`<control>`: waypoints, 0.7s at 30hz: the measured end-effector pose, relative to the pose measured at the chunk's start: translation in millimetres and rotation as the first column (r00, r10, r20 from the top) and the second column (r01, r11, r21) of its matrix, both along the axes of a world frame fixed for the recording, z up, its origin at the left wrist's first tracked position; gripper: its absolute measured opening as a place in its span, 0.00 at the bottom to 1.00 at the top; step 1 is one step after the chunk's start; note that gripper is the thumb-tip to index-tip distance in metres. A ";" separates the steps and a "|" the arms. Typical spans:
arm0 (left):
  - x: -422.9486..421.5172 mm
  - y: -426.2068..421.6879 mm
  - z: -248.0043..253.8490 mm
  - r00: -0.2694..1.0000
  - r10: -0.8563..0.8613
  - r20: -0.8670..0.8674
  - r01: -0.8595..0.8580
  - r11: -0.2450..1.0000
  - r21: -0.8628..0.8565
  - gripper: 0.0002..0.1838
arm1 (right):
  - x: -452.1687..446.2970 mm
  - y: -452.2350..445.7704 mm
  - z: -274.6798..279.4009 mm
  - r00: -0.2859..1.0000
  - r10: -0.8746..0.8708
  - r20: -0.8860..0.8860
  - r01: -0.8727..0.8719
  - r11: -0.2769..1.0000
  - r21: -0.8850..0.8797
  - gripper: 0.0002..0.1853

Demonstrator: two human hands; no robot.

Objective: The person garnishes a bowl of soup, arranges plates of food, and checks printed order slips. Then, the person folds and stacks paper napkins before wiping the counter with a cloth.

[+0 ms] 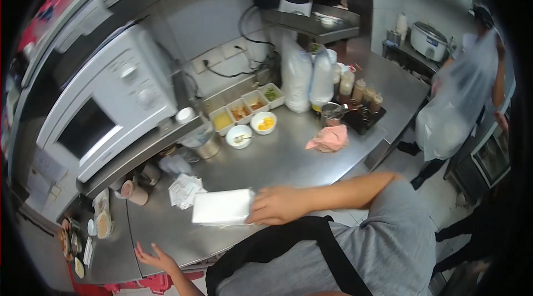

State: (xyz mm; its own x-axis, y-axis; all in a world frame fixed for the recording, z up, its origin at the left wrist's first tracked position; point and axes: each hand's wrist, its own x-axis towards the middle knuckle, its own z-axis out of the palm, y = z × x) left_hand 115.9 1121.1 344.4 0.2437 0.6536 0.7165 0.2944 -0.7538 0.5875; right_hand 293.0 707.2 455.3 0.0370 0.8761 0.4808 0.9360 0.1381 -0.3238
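A white rectangular pack (222,207) in clear wrapping lies at the front edge of the steel counter (277,157). My right hand (277,204) is on the right end of this pack, its fingers curled round the edge. To the lower left, my left hand (155,257) is raised near the counter edge with its fingers apart and holds nothing. Printed paper slips (185,189) lie just behind and left of the pack.
Food bins (240,110), two white bowls (239,137), a pink cloth (328,139) and sauce bottles (358,89) stand farther back. A microwave (108,102) sits on the left shelf. At the right, a person carries a large plastic bag (458,102).
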 end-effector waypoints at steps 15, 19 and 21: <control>183.8 -374.6 -20.7 0.359 -0.803 -0.476 0.910 0.415 -0.014 0.30 | 35.6 -199.2 -177.9 0.842 -0.478 0.251 0.528 0.827 -0.193 0.10; 201.7 -369.8 -67.0 0.365 -0.711 -0.601 0.900 0.436 0.031 0.34 | 32.0 -141.5 -144.0 0.888 -0.337 0.313 0.373 0.926 -0.061 0.08; 208.7 -361.0 -84.1 0.418 -0.701 -0.578 0.870 0.492 0.033 0.31 | 37.5 -102.3 -172.3 0.986 -0.142 0.086 0.116 0.961 0.252 0.15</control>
State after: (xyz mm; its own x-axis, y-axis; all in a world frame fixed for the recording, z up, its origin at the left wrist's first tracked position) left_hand 324.6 760.2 260.3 0.8578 -0.2193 0.4648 -0.3793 -0.8804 0.2846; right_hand 330.5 605.0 283.0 0.0815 0.7221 0.6870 0.9773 0.0773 -0.1972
